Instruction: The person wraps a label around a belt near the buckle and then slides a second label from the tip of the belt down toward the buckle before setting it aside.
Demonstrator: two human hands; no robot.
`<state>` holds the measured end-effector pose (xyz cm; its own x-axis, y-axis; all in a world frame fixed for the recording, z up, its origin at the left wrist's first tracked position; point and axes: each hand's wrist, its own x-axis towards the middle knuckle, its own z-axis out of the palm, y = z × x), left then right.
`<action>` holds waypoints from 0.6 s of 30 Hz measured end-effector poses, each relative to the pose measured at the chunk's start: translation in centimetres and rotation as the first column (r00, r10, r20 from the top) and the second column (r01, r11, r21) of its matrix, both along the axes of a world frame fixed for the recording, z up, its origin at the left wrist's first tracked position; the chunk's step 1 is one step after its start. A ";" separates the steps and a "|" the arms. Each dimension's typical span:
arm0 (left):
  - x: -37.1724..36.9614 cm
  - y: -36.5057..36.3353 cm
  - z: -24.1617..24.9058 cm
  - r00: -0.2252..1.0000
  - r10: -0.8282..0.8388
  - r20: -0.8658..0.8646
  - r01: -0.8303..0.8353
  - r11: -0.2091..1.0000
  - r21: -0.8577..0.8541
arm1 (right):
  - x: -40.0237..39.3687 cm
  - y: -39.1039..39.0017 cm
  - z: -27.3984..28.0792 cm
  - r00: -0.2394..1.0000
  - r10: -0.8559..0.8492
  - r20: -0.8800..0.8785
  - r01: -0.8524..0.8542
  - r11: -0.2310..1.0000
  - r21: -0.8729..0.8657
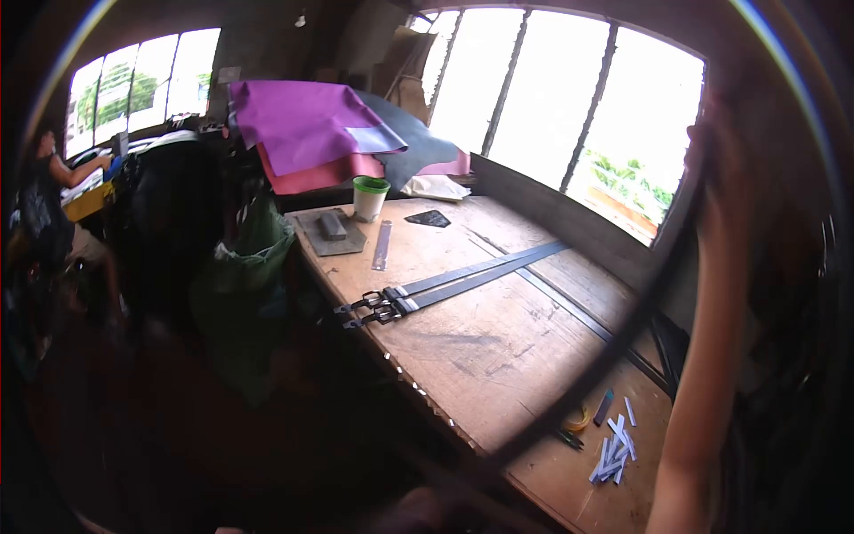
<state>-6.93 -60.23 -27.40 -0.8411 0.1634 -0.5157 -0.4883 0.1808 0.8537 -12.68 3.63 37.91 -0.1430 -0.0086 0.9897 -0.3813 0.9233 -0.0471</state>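
A long dark strap [583, 387] runs diagonally across the view, stretched from upper right to bottom middle. My right hand [719, 165] is raised beside the window, closed around the strap's upper end, though motion blurs its fingers. Low in the picture, my left hand [422, 509] is a dim smear by the strap's lower end; shadow hides its fingers. Behind the strap, black belts [480, 278] with metal buckles [378, 307] lie side by side on the wooden table [445, 383], their buckles at the near left edge.
White paper strips [614, 452], a yellow tape roll [580, 419] and a purple-blue piece [604, 407] lie at the table's near right. Farther back are a white-green cup [369, 198], a block on a slab [332, 227] and purple sheets [302, 125]. Another person [53, 196] works far left.
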 end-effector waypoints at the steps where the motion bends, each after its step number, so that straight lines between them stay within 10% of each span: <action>1: -2.9 2.4 2.9 0.990 -0.049 -0.135 0.060 0.995 0.083 | -4.4 8.3 3.2 0.959 0.196 0.206 -0.232 0.959 0.163; 2: -6.3 3.3 2.5 0.960 -0.086 -0.268 0.089 0.996 0.002 | -8.4 18.9 6.9 0.861 0.246 0.445 -0.213 0.969 -0.124; 4: -11.5 10.8 13.3 0.900 -0.073 -0.430 0.148 0.978 0.144 | -11.7 24.5 4.4 0.727 0.645 0.236 -0.104 0.442 -0.891; 5: -14.1 14.2 17.3 0.893 -0.007 -0.451 0.154 0.944 0.291 | -11.5 23.9 1.5 0.879 0.350 0.324 0.094 0.538 -0.837; 9: -25.1 25.5 27.8 0.785 -0.167 -0.596 0.410 0.861 0.300 | -12.3 18.9 -10.0 0.813 0.209 0.543 0.292 0.662 -0.690; 12: -34.6 33.6 27.9 0.846 -0.191 -0.498 0.348 0.905 0.244 | -8.1 17.8 -19.2 0.654 -0.269 0.707 0.425 0.904 -0.049; 15: -39.3 37.6 27.5 0.889 -0.183 -0.420 0.212 0.977 0.025 | 4.8 10.3 -22.1 0.412 -0.461 0.786 0.485 0.841 0.240; 18: -41.3 36.4 27.8 0.856 -0.188 -0.482 0.215 0.977 0.001 | 18.4 6.9 -24.5 0.449 -0.496 0.743 0.581 0.794 0.180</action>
<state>-48.19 -23.81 0.36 -0.9274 0.3713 -0.0460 0.0230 0.1794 0.9835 5.75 10.54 13.44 -0.7417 0.4112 0.5299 0.3969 0.9059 -0.1475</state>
